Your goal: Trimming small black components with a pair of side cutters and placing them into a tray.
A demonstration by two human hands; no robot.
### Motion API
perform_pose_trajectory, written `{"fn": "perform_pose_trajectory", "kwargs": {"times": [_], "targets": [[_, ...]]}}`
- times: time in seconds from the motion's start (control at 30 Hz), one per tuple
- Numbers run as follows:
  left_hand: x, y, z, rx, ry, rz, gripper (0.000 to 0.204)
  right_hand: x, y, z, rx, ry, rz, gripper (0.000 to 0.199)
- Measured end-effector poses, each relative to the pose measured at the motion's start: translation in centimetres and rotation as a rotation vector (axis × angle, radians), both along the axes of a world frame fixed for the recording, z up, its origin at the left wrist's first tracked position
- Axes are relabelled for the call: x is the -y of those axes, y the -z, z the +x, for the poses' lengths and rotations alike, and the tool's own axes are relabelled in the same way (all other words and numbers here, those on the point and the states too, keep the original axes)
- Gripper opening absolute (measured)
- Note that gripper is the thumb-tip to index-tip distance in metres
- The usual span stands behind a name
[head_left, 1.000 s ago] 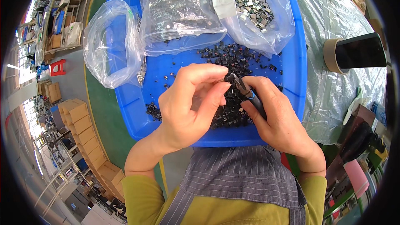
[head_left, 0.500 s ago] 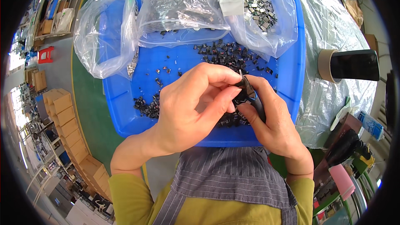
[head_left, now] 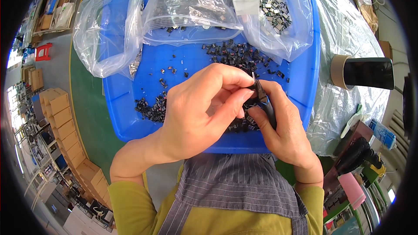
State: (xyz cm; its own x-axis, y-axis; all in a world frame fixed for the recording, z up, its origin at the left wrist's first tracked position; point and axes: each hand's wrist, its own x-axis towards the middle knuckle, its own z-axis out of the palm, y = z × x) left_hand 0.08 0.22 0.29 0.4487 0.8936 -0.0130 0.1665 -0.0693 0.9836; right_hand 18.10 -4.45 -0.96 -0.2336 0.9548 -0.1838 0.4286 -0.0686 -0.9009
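Head view shows the left hand (head_left: 198, 113) pinching a small black plastic part (head_left: 254, 88) against the black-handled cutting pliers (head_left: 265, 104) gripped in the right hand (head_left: 285, 126), above the blue plastic tray (head_left: 311, 74)'s near right, apparently mid-trim; the next squeeze needs steady alignment.

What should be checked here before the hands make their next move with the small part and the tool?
1. Left hand pinches a small part at its fingertips: ok.
2. Right hand grips the dark tool: ok.
3. Tool tip meets the part: cannot tell, fingers hide it.
4. Both hands over the blue tray, so drops land inside: ok.
5. Loose dark parts in the tray within reach: ok.
6. Bags upright, contents contained: cannot tell.
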Motion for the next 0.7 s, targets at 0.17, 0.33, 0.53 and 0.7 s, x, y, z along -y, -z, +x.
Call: {"fn": "perform_pose_trajectory", "kwargs": {"times": [0.17, 0.33, 0.53, 0.7], "targets": [[0.0, 0.0, 0.0, 0.037, 0.033, -0.005, 0.019, 0.2, 0.1, 0.0, -0.006, 0.012, 0.014, 0.034], [-0.7, -1.1, -0.2, 0.131, 0.071, -0.324, 0.029, 0.2, -0.1, -0.2, 0.016, 0.012, 0.026, 0.031], [-1.8, -1.3, -0.9, 0.159, 0.273, -0.444, 0.026, 0.4, -0.8, -0.5, -0.061, 0.064, -0.029, 0.019], [-1.3, -0.9, -1.0, 0.189, 0.241, -0.454, 0.025, 0.4, -1.3, -0.2, -0.092, 0.008, -0.138, 0.019]]}}
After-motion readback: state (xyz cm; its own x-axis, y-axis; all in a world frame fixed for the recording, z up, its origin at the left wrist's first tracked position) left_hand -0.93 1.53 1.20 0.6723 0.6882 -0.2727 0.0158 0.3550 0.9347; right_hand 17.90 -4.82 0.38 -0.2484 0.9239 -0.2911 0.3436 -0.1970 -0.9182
